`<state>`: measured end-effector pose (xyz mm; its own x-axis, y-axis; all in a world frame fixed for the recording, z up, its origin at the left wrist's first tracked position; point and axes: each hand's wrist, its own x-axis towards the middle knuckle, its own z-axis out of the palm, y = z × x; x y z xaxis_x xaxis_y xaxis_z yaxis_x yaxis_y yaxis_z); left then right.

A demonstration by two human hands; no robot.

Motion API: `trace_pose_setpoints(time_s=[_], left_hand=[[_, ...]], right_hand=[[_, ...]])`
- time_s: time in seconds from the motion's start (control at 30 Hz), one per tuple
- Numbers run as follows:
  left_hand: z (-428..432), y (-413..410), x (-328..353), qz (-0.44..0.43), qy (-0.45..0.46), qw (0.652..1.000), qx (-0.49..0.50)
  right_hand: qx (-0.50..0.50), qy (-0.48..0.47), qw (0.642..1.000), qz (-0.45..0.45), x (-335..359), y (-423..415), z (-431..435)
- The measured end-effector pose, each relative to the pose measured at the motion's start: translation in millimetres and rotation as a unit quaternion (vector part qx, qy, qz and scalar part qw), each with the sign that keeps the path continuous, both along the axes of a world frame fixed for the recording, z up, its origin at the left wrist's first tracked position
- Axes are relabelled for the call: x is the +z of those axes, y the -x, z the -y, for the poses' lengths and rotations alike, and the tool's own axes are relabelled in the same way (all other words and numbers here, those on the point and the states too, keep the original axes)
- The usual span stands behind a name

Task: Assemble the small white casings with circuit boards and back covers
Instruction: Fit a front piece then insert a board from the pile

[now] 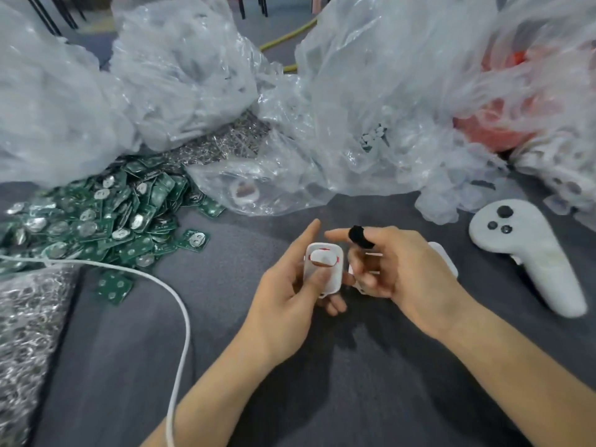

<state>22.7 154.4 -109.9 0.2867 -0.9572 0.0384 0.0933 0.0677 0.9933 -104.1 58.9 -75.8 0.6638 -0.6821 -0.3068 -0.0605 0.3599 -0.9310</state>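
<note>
Your left hand (pixel 283 285) holds a casing (pixel 322 269) upright above the grey table (pixel 322 382), just left of your right hand (pixel 396 266). The left thumb lies on the casing's open face, below a white insert ringed in red, and the lower fingers curl behind it, while the forefinger stands straight and free. Your right hand has its lower fingers curled round a white part (pixel 356 279), mostly hidden, so you cannot tell what piece it is. Its forefinger points left toward the casing and wears a black sleeve (pixel 359 237). More white plastic shows just behind that hand. A heap of green boards (pixel 96 217) lies well to the left, with single boards strayed from its near edge. A white cable (pixel 154 279) curves across the table below the heap and passes by your left forearm. A pile of shiny metal bits (pixel 25 317) sits at the lower left. A white controller (pixel 522 250) lies to the right, and crumpled clear bags (pixel 177 75) fill the back.
</note>
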Motion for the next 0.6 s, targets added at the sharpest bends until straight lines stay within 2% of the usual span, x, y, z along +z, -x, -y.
trace_pose_setpoints(time_s=[0.07,0.33,0.5,0.6], left_hand=[[-0.1,0.2,0.1,-0.014,0.005,1.0,-0.001],[0.6,1.1,2.6,-0.076,0.014,0.997,-0.004],[0.5,-1.5,3.0,-0.048,0.009,0.999,-0.014],[-1.3,-2.0,3.3,-0.018,0.005,0.999,-0.029]], right_hand=[[-0.003,-0.012,1.0,-0.002,-1.5,2.3,1.1],[-0.044,0.087,0.995,0.026,-4.6,6.7,-2.4],[-0.063,0.124,0.99,0.033,-7.2,9.3,0.5],[-0.07,0.1,0.991,0.062,-6.5,10.0,1.3]])
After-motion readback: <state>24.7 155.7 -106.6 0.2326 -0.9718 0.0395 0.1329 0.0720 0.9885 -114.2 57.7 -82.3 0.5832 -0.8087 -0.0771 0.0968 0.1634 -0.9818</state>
